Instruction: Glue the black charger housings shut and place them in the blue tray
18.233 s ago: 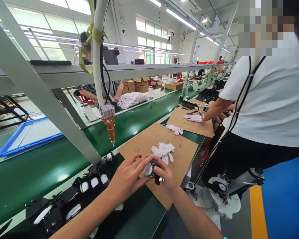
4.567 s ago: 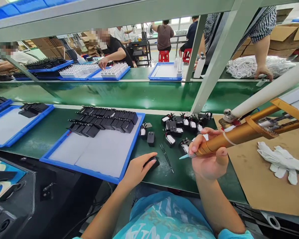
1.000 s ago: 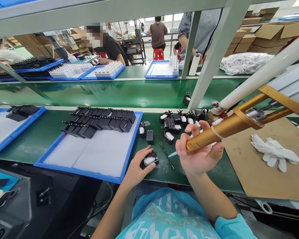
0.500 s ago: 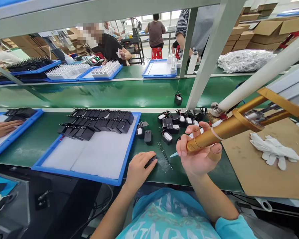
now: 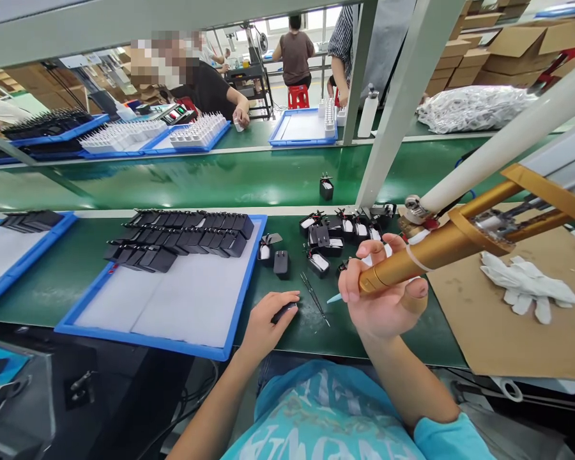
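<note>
My left hand [image 5: 267,322] is closed around a small black plug-adapter case [image 5: 284,312] on the green bench; the fingers cover much of it. My right hand [image 5: 381,306] grips a gold tubular tool [image 5: 407,260] with a pale-blue tip [image 5: 334,298] pointing down and left. Between the hands lies a pair of tweezers [image 5: 315,299]. Beyond my left hand, a closed black adapter [image 5: 281,263] stands beside an open one [image 5: 265,251] showing white inside. Several more open adapters [image 5: 318,262] are clustered farther back, partly behind my right hand.
A blue-rimmed tray [image 5: 144,342] at left holds rows of black adapters [image 5: 191,233]. White gloves [image 5: 527,284] lie on cardboard [image 5: 464,319] at right. A slanted metal post [image 5: 393,115] rises behind the adapters. One adapter [image 5: 326,187] sits on the green conveyor [image 5: 196,179]. Co-workers sit beyond.
The adapter on the conveyor has shifted left. A co-worker's hand has left the far-left tray, and another across the line has lowered a hand. My hands hold nearly the same pose.
</note>
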Demonstrator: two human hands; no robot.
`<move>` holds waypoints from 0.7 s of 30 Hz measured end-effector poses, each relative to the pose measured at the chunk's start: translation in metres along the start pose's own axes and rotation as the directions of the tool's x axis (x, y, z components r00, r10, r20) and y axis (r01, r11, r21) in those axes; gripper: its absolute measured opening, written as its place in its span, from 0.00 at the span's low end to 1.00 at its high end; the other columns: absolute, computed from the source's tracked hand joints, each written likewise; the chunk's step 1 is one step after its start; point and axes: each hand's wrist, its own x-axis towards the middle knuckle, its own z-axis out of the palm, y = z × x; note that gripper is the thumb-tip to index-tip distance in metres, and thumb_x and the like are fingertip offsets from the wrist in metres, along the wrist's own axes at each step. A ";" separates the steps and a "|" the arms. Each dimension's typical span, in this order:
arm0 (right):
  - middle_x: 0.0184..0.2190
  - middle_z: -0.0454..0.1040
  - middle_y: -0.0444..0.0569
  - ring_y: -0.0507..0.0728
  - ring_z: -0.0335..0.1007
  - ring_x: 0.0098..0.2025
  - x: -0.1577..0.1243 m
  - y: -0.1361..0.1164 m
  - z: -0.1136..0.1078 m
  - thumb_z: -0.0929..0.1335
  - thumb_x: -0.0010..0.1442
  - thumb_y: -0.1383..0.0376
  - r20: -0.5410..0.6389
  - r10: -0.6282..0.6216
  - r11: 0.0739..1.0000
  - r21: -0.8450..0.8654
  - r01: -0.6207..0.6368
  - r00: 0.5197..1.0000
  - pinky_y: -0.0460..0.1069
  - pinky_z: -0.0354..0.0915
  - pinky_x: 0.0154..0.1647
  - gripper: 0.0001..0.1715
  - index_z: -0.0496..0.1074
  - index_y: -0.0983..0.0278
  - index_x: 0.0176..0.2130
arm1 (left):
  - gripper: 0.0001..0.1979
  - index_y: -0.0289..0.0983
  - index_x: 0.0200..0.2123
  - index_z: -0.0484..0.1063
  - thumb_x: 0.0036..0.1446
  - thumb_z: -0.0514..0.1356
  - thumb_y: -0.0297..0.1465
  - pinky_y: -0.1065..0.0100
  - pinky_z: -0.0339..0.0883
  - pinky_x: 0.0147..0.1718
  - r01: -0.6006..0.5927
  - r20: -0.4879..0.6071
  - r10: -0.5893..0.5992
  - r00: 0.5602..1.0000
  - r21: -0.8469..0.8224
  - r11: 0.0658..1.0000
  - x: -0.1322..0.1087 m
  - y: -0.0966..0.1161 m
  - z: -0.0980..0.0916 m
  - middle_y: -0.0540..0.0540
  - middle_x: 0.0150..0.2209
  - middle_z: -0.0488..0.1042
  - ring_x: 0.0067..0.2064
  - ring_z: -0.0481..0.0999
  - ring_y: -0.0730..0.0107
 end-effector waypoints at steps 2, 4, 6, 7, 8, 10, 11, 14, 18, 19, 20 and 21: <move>0.36 0.69 0.41 0.46 0.61 0.14 0.000 -0.001 0.000 0.66 0.54 0.44 0.003 0.007 1.000 -0.009 -0.007 1.000 0.46 0.58 0.11 0.25 0.71 0.53 0.46 | 0.12 0.42 0.50 0.70 0.66 0.52 0.32 0.60 0.68 0.49 -0.020 0.001 0.020 1.000 0.130 0.991 -0.001 -0.001 0.002 0.44 0.50 0.75 0.50 0.74 0.63; 0.36 0.68 0.41 0.46 0.61 0.14 0.000 -0.002 -0.001 0.66 0.54 0.44 0.006 0.006 1.000 -0.015 -0.006 1.000 0.46 0.57 0.11 0.25 0.71 0.53 0.46 | 0.14 0.43 0.53 0.68 0.66 0.53 0.35 0.60 0.68 0.47 -0.048 0.044 0.037 0.998 0.275 0.960 -0.002 -0.002 0.002 0.43 0.50 0.74 0.48 0.74 0.61; 0.36 0.68 0.41 0.46 0.60 0.13 0.000 -0.003 -0.001 0.66 0.54 0.43 0.001 0.006 1.000 -0.024 -0.006 1.000 0.46 0.57 0.10 0.26 0.71 0.53 0.47 | 0.17 0.43 0.54 0.68 0.63 0.56 0.40 0.62 0.69 0.41 -0.075 0.098 0.039 0.994 0.394 0.916 -0.002 -0.002 0.002 0.43 0.45 0.75 0.43 0.75 0.60; 0.35 0.68 0.41 0.46 0.60 0.13 0.000 -0.003 -0.001 0.66 0.54 0.43 -0.005 0.007 1.000 -0.030 -0.007 1.000 0.46 0.57 0.10 0.26 0.71 0.53 0.47 | 0.18 0.43 0.53 0.69 0.62 0.58 0.41 0.63 0.68 0.38 -0.084 0.116 0.036 0.993 0.441 0.894 -0.002 -0.002 0.002 0.44 0.41 0.76 0.40 0.75 0.60; 0.35 0.68 0.41 0.46 0.59 0.13 0.000 -0.003 -0.001 0.66 0.53 0.43 -0.010 0.008 0.999 -0.036 -0.008 1.000 0.46 0.57 0.10 0.26 0.71 0.52 0.47 | 0.18 0.43 0.52 0.69 0.61 0.58 0.41 0.64 0.67 0.35 -0.090 0.124 0.035 0.992 0.478 0.874 -0.001 -0.002 0.001 0.44 0.38 0.75 0.38 0.74 0.61; 0.35 0.68 0.41 0.46 0.60 0.13 0.000 -0.003 -0.001 0.66 0.53 0.43 -0.011 0.008 0.999 -0.041 -0.009 1.000 0.46 0.57 0.10 0.26 0.71 0.52 0.46 | 0.15 0.42 0.50 0.71 0.62 0.57 0.39 0.65 0.65 0.32 -0.099 0.134 0.034 0.990 0.515 0.851 0.002 -0.002 0.001 0.45 0.34 0.73 0.35 0.73 0.61; 0.35 0.68 0.41 0.46 0.60 0.13 0.000 -0.003 -0.001 0.66 0.53 0.43 -0.007 0.008 0.999 -0.039 -0.009 1.000 0.46 0.57 0.10 0.26 0.71 0.52 0.46 | 0.14 0.42 0.49 0.71 0.63 0.56 0.38 0.65 0.64 0.32 -0.109 0.142 0.040 0.989 0.514 0.851 0.003 -0.002 0.001 0.45 0.33 0.73 0.35 0.72 0.61; 0.36 0.68 0.42 0.46 0.60 0.14 0.000 -0.003 -0.002 0.66 0.54 0.44 0.011 0.005 1.000 -0.027 -0.005 1.000 0.46 0.57 0.10 0.25 0.70 0.53 0.47 | 0.12 0.42 0.47 0.73 0.63 0.55 0.36 0.65 0.63 0.33 -0.129 0.168 0.053 0.984 0.479 0.868 0.005 -0.003 0.001 0.44 0.34 0.72 0.36 0.72 0.61; 0.37 0.67 0.42 0.46 0.60 0.14 0.000 -0.002 -0.002 0.65 0.55 0.44 0.015 -0.006 1.000 -0.026 0.007 1.000 0.47 0.57 0.11 0.26 0.70 0.53 0.48 | 0.13 0.44 0.47 0.73 0.61 0.57 0.39 0.63 0.64 0.37 0.040 0.090 -0.065 0.994 0.251 0.967 0.004 -0.001 0.002 0.45 0.35 0.72 0.37 0.72 0.62; 0.37 0.67 0.42 0.46 0.60 0.14 0.000 -0.002 -0.002 0.65 0.55 0.44 0.008 -0.009 0.999 -0.035 0.009 1.000 0.47 0.58 0.11 0.25 0.69 0.53 0.48 | 0.15 0.44 0.48 0.72 0.60 0.58 0.41 0.64 0.64 0.37 0.142 0.049 -0.147 0.988 0.089 0.986 0.003 0.002 0.003 0.46 0.36 0.72 0.37 0.72 0.63; 0.38 0.67 0.42 0.46 0.61 0.15 0.000 -0.003 -0.002 0.65 0.55 0.44 -0.001 -0.013 0.999 -0.047 0.013 1.000 0.47 0.58 0.11 0.25 0.69 0.52 0.47 | 0.17 0.44 0.50 0.70 0.60 0.58 0.43 0.64 0.65 0.37 0.252 0.020 -0.252 0.968 -0.124 0.960 0.003 0.006 0.004 0.47 0.36 0.72 0.37 0.72 0.64; 0.38 0.67 0.42 0.46 0.61 0.15 0.000 -0.003 -0.002 0.65 0.55 0.45 -0.011 -0.018 0.998 -0.060 0.017 1.000 0.47 0.58 0.11 0.24 0.69 0.52 0.47 | 0.19 0.44 0.51 0.68 0.60 0.57 0.45 0.65 0.66 0.35 0.347 0.020 -0.366 0.931 -0.362 0.865 0.004 0.010 0.005 0.47 0.35 0.71 0.35 0.72 0.65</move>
